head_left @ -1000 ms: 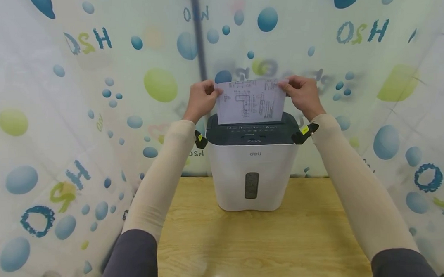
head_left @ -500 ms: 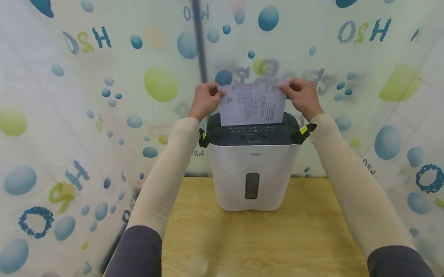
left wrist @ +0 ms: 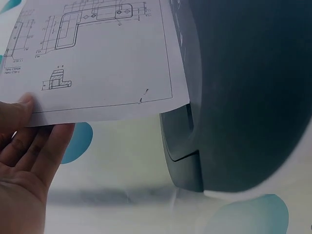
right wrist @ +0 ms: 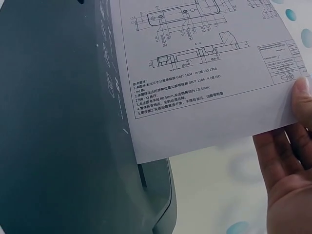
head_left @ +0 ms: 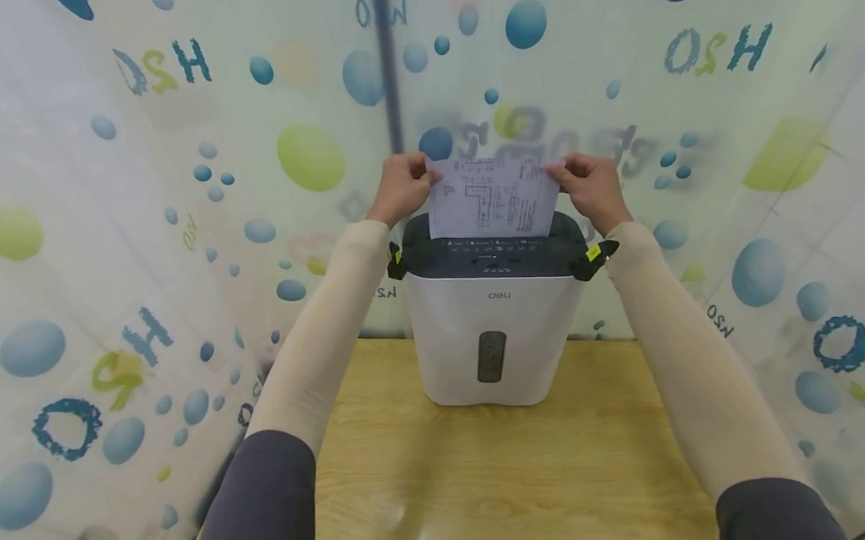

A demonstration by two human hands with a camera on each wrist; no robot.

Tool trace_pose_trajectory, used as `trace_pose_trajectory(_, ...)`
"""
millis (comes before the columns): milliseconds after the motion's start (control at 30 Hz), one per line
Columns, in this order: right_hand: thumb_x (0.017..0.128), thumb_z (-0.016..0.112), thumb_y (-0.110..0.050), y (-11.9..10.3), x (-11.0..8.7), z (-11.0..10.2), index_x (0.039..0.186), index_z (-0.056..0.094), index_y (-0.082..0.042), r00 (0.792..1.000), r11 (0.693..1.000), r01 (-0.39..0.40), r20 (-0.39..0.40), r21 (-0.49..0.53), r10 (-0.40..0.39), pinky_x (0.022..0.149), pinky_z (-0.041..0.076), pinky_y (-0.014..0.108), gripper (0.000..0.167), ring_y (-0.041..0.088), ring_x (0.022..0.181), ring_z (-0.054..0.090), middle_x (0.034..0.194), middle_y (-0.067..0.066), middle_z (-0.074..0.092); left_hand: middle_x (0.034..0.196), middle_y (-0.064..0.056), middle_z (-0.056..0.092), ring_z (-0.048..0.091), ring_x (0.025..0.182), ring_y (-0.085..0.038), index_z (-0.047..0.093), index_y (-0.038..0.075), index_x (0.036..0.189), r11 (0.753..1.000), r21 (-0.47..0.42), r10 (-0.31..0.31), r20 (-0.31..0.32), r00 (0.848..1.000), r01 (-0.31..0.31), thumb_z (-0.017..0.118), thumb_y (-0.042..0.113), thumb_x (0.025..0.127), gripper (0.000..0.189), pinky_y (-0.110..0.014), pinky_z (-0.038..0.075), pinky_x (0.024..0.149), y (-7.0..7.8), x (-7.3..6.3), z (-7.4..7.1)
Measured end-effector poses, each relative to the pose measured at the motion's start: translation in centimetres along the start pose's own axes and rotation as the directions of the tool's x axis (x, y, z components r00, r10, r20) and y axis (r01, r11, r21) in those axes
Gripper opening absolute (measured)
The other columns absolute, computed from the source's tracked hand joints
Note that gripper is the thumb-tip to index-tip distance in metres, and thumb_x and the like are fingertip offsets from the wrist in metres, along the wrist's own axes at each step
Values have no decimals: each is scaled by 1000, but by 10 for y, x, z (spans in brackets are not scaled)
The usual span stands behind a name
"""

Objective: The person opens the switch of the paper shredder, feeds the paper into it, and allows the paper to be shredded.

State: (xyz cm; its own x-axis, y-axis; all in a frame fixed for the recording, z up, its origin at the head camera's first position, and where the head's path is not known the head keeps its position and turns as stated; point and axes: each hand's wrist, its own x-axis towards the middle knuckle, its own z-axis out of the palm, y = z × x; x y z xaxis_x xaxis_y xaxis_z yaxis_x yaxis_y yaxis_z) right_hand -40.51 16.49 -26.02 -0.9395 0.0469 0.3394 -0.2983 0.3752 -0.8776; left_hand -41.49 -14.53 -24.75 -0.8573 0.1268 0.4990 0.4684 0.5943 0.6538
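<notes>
A sheet of paper (head_left: 493, 199) printed with technical drawings stands upright over the dark top of a white paper shredder (head_left: 449, 326). Its lower edge is right at the feed slot. My left hand (head_left: 403, 189) pinches the sheet's upper left corner, thumb in front and fingers behind, as the left wrist view shows on the paper (left wrist: 112, 58). At the opposite upper corner my right hand (head_left: 594, 189) pinches it the same way. In the right wrist view the sheet (right wrist: 195, 117) has its bottom corner beside the slot's end (right wrist: 142, 175).
The shredder stands at the back of a wooden table (head_left: 507, 476). Directly behind it hangs a patterned curtain (head_left: 316, 251), which also encloses the left and right sides. A dark vertical pole (head_left: 388, 79) shows at the back.
My left hand and the sheet have shifted slightly right since a second ago. The sheet still stands at the slot in both hands. The head view has tilted a little.
</notes>
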Motion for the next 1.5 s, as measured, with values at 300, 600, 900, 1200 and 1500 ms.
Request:
trace_pose_trajectory(300, 96, 71, -40, 8, -5, -3, 104, 74, -9, 1000, 1000, 6, 20, -4, -6, 107, 51, 45, 32, 6, 87, 71, 93, -10, 72, 82, -8, 64, 51, 77, -20, 56, 7, 77, 1000, 18, -10, 59, 998, 9, 62, 16, 102, 26, -29, 39, 68, -3, -2, 4)
trace_pose_trajectory(600, 97, 67, -45, 9, -11, -8, 116, 74, -6, 996, 985, 69, 73, -160, -58, 105, 52, 45, 43, 12, 91, 74, 110, 5, 77, 88, -7, 65, 51, 81, -20, 65, 7, 87, 995, 78, -70, 155, 985, 59, 63, 19, 101, 18, -30, 41, 70, -6, -7, 5)
trace_pose_trajectory(900, 101, 63, -44, 4, -12, -12, 125, 70, -5, 986, 949, 58, 164, -309, -7, 110, 46, 52, 47, 38, 113, 70, 125, 22, 71, 96, -12, 69, 54, 83, -22, 64, 4, 87, 990, 131, -78, 192, 978, 53, 63, 16, 100, 18, -30, 42, 72, -4, -9, 4)
trace_pose_trajectory(1200, 102, 61, -44, 3, -11, -15, 125, 70, -3, 968, 914, 98, 251, -394, 4, 98, 50, 53, 47, 37, 108, 67, 122, 24, 71, 93, -12, 68, 54, 80, -21, 66, 1, 92, 980, 187, -107, 234, 966, 63, 63, 15, 100, 16, -29, 39, 68, -4, -14, 6)
trace_pose_trajectory(1500, 103, 62, -38, 11, -12, -15, 124, 71, -5, 948, 880, 122, 318, -458, 34, 98, 52, 56, 41, 38, 109, 69, 120, 23, 72, 74, -5, 56, 46, 69, -18, 66, 3, 83, 963, 266, -118, 284, 952, 40, 64, 16, 99, 21, -27, 34, 61, -9, -19, 10)
